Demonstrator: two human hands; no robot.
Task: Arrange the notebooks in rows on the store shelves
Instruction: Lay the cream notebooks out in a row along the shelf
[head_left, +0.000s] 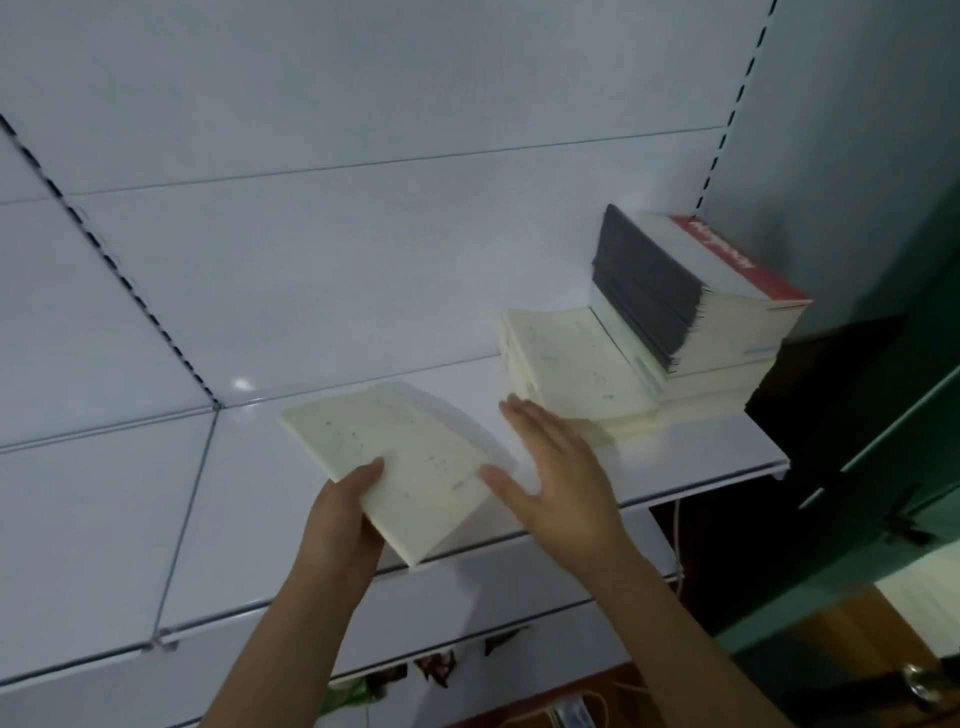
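Note:
My left hand (345, 512) grips a cream notebook (400, 457) by its near left edge, holding it tilted over the white shelf (691, 441). Beside it, my right hand (553, 467) is spread flat with straight fingers, hovering or resting near that notebook's right corner, and its fingertips reach toward a low stack of cream notebooks (571, 358). To the right of that stack, a taller pile of notebooks with dark spines (649, 280) leans against a red-and-white covered stack (737, 291).
White back panels (363, 234) with slotted uprights rise behind the shelf. A lower shelf (467, 613) sits below. A dark green door (893, 467) with a knob stands at the right. Cables and small items lie near the floor.

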